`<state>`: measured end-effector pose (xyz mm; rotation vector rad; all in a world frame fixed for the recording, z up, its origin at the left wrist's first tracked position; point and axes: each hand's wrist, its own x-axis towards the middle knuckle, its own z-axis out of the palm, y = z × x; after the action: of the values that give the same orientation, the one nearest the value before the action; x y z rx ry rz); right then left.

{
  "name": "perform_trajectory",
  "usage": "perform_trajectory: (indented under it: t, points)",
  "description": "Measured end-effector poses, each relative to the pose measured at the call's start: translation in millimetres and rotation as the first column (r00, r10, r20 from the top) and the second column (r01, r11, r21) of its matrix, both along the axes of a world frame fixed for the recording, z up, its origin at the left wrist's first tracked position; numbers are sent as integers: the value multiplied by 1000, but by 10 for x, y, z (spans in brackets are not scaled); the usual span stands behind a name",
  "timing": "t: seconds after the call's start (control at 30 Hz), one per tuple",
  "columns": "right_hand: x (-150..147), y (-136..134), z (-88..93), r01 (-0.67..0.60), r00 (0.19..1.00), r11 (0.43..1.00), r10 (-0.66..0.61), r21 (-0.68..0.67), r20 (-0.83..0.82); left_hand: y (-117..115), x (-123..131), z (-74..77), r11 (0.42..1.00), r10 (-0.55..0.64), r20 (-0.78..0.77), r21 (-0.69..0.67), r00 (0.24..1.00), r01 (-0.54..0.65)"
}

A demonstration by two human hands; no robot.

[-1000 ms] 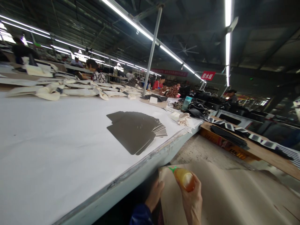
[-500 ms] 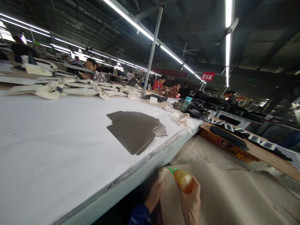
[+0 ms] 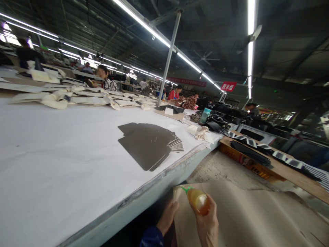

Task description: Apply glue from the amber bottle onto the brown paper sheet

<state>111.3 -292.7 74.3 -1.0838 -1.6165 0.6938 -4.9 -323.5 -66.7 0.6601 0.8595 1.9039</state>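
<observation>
- The bottle point(image 3: 197, 201) in the right hand point(image 3: 207, 224) is amber-orange with a green nozzle.
- The sheet point(image 3: 246, 216) is plain tan.
- The fanned stack of cards point(image 3: 150, 144) is dark grey-brown.
- The table point(image 3: 64, 154) is covered in white.
- The left hand point(image 3: 167, 217) has what looks like a dark blue sleeve.

Person's wearing a dark blue sleeve point(image 3: 151, 239) on the left arm w/ both hands showing bare, no gloves.

factory floor | long worktable point(image 3: 64, 164) | seated workers point(image 3: 174, 93) | strip lights point(image 3: 185, 58)
</observation>
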Motion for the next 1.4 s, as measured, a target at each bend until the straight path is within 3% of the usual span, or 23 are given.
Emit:
perform_trajectory:
  t: [0.23, 0.4, 0.53, 0.6, 0.67, 0.8, 0.87, 1.07, 1.27, 1.4]
  points:
    - [-43, -11, -65, -54, 998, 998, 54, -20, -19, 14, -14, -13, 999, 32, -25, -11, 999, -33]
    - [188, 263, -48, 120, 992, 990, -117, -73, 42, -9, -27, 23, 1000, 20, -30, -1, 999, -20]
    - [440, 509, 44, 232, 966, 969, -240, 85, 97, -42, -42, 44, 999, 28, -36, 31, 999, -27]
    - [456, 513, 89, 209, 969, 970, -222, 122, 106, -51, -40, 55, 1000, 24, -28, 21, 999, -23]
    - [386, 437, 95, 145, 981, 987, -153, 73, 121, -53, -31, 64, 1000, 21, -16, -10, 1000, -21]
    - [170, 222, -30, -78, 989, 995, 84, -57, 117, -52, -12, 71, 1000, -6, 28, -29, 1000, 7]
    - [126, 177, -101, -126, 985, 990, 132, -64, 108, -57, -10, 65, 999, -29, 47, -17, 998, 29]
    - [249, 268, -62, 44, 992, 990, -59, 133, 115, -65, -18, 32, 1000, -10, 40, -17, 999, 10]
    - [171, 182, 23, -53, 996, 995, 58, -79, 66, -73, -15, 80, 1000, -5, 31, -14, 1000, 5]
    - [228, 316, 118, 75, 991, 997, -71, -29, 115, -104, -32, 121, 1000, 20, -5, -8, 1000, -20]
